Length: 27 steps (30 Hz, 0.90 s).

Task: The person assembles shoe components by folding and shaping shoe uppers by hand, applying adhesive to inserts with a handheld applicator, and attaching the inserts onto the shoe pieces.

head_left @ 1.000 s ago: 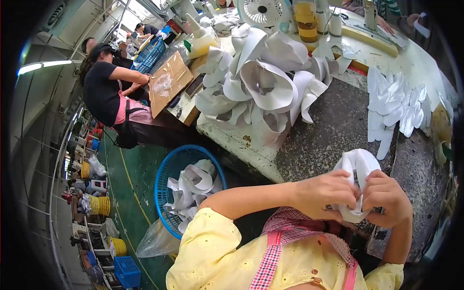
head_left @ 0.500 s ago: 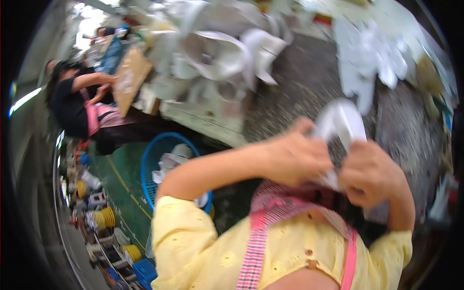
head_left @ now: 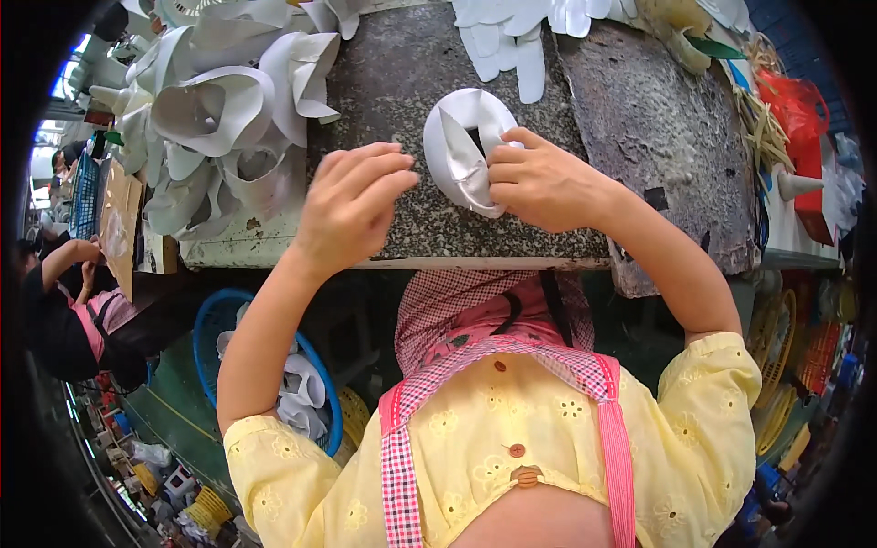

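Observation:
A white shoe upper (head_left: 442, 146), curved into a ring with a folded flap inside, lies on the dark speckled work surface (head_left: 411, 68) in front of me. My right hand (head_left: 545, 183) pinches its right edge between thumb and fingers. To the left of it, my left hand (head_left: 354, 203) hovers apart from the upper, fingers stretched out and holding nothing. A heap of similar white uppers (head_left: 215, 114) fills the table's left side. Flat white insole-shaped pieces (head_left: 502, 50) lie at the far edge.
A worn grey board (head_left: 649, 119) lies at the right, beside a red plastic bag (head_left: 793, 105) and a grey cone (head_left: 799, 185). Below left on the floor, a blue basket (head_left: 203, 342) holds white pieces. A co-worker (head_left: 68, 315) in a pink apron works at far left.
My left hand has let go of the white upper and moved left. My right hand still grips the upper, which now rests on the work surface. The view has shifted.

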Tool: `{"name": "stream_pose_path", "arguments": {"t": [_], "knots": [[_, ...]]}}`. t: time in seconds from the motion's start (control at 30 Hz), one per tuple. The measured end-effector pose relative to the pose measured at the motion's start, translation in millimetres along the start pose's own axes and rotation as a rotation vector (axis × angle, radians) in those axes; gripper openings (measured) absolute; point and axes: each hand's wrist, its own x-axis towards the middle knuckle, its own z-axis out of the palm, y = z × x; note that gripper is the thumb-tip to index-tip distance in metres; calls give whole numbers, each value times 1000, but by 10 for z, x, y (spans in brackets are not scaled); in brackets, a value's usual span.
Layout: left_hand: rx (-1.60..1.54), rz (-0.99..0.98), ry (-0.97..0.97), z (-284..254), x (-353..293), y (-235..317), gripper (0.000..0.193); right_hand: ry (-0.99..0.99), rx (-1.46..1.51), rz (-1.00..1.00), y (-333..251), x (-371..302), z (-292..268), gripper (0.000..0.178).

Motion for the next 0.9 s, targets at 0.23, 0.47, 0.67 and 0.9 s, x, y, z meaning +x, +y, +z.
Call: {"name": "stream_pose_path", "arguments": {"t": [0.23, 0.47, 0.67, 0.9], "knots": [[-57, -141, -214, 317, 107, -7, 37, 211, 156, 83, -89, -92, -67, 23], [-306, -157, -256, 444, 229, -24, 46, 199, 233, 56, -25, -172, 75, 28], [-324, -24, -303, 579, 177, -22, 35, 582, 415, 202, 105, -192, 127, 18], [-167, -27, -173, 651, 184, 105, 31, 276, 228, 928, 513, 209, 73, 27]]}}
